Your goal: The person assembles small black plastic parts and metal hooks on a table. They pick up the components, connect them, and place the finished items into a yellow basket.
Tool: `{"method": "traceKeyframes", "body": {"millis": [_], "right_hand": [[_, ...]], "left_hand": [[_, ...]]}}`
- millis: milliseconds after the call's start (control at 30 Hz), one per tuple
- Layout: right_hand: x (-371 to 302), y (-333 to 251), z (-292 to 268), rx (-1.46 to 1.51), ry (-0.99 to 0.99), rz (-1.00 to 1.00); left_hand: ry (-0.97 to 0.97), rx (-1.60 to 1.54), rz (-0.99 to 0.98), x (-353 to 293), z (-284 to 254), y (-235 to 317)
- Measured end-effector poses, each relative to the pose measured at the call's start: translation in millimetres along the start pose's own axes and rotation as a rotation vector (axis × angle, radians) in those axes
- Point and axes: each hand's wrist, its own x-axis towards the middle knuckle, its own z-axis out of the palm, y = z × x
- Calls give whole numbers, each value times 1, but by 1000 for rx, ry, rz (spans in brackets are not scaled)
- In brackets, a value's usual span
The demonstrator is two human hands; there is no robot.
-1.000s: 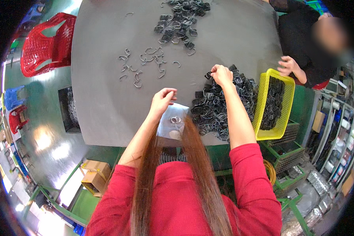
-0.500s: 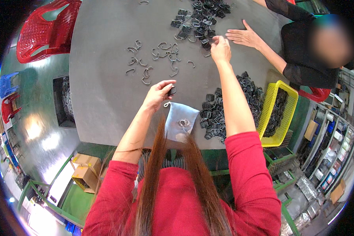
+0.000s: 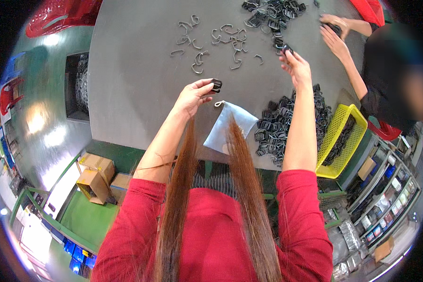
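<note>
Between the thumb and fingers of my left hand [image 3: 193,97] is a small black plastic buckle [image 3: 216,85], held above the table left of a light blue cloth pouch [image 3: 228,126]. My right hand [image 3: 298,70] reaches out farther and pinches another black buckle [image 3: 287,49], just below the far pile of black buckles [image 3: 279,18]. Loose bent metal wire pieces [image 3: 230,40] lie scattered on the grey table [image 3: 131,89] beyond my left hand. A larger heap of black buckles [image 3: 272,127] is partly covered by my right forearm.
A yellow plastic basket [image 3: 336,141] holding dark pieces stands at the table's right edge. Across from it, a co-worker's hands [image 3: 336,35] hold something dark. A red chair [image 3: 63,19] and a black bin [image 3: 77,87] are on the left.
My right hand now has a black buckle raised from the far pile's edge. The co-worker's hands have come together around dark pieces. The whole view has shifted.
</note>
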Motion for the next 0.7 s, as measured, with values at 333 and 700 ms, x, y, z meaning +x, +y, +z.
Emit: {"method": "traceKeyframes", "body": {"millis": [333,700], "right_hand": [[-116,59,4,380,-58,288],[-145,42,12,136,-89,247]], "left_hand": [[-26,-102,12,3,12,-10],[-34,-27,130,20,52,-27]]}}
